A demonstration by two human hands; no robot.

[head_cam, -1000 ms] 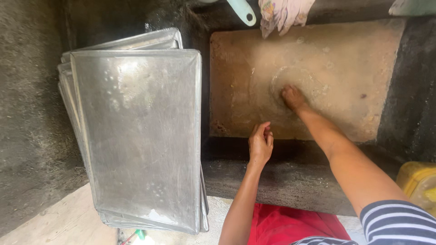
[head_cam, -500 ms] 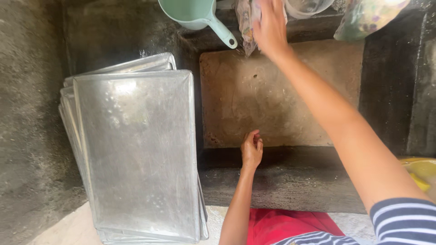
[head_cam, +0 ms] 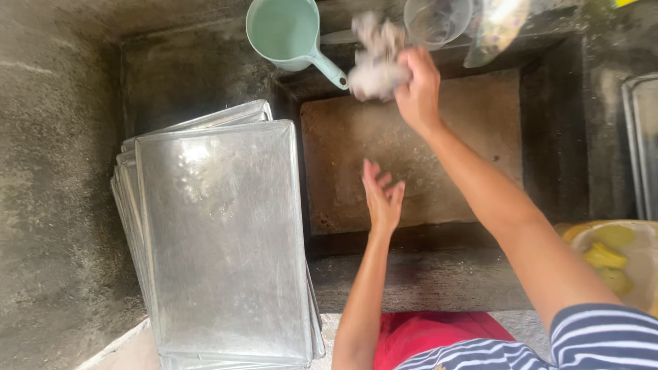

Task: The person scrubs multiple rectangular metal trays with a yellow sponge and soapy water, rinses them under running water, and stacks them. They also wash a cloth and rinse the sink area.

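My right hand (head_cam: pixel 417 85) is raised over the far edge of a brown stone basin (head_cam: pixel 466 147) and grips a crumpled grey-white rag (head_cam: pixel 375 58), which is blurred. My left hand (head_cam: pixel 382 195) hovers open over the basin's near left part, fingers spread, holding nothing. To the left lies a stack of several rectangular metal baking trays (head_cam: pixel 223 240) on a dark concrete ledge.
A pale green plastic dipper (head_cam: pixel 286 31) with a handle sits on the back ledge, beside a clear plastic cup (head_cam: pixel 437 19) and a plastic bag (head_cam: pixel 499 27). A yellow bowl (head_cam: pixel 613 264) with yellow pieces is at the right. More tray edges (head_cam: pixel 641 144) show far right.
My right hand left the basin floor, reached to the back ledge, and now holds the rag lifted. My left hand rose off the basin's near edge and opened.
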